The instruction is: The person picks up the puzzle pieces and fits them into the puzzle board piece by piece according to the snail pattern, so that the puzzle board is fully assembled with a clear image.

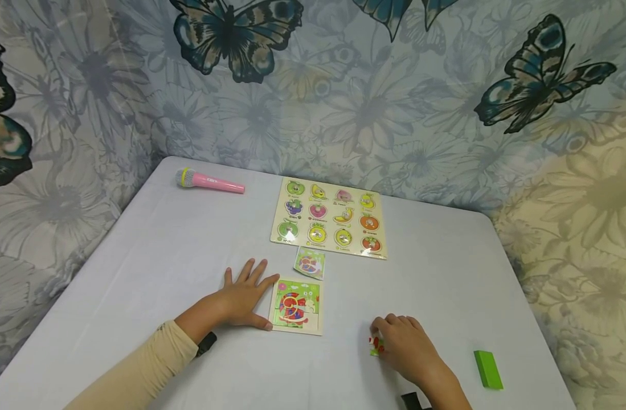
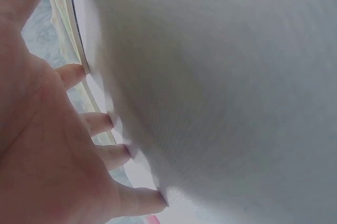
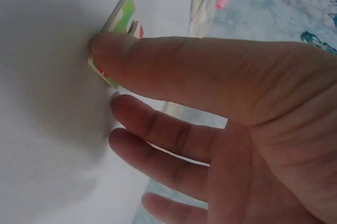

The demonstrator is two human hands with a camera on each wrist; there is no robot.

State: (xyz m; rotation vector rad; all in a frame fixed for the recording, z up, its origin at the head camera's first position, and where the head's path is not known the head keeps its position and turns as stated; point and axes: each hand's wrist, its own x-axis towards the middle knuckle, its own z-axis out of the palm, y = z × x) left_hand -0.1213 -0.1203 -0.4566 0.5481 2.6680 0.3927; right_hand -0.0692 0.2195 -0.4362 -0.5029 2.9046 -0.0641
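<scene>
A small square jigsaw puzzle (image 1: 295, 306) with a red snail picture lies in its wooden frame on the white table. My left hand (image 1: 241, 299) rests beside it with fingers spread, thumb and index fingertip touching the frame's left edge. The left wrist view shows those spread fingertips on the cloth and the frame's edge. To the right of the puzzle, my right hand (image 1: 407, 344) pinches a green and red puzzle piece (image 3: 124, 17) low over the table. In the right wrist view the thumb covers much of that piece, which stands tilted. A loose snail picture card (image 1: 310, 263) lies above the puzzle.
A fruit picture board (image 1: 329, 219) lies at the back, its front edge close to the card. At the back left is a pink toy microphone (image 1: 212, 181). A green block (image 1: 489, 369) lies to the right of my right hand. Patterned wall stands behind the table.
</scene>
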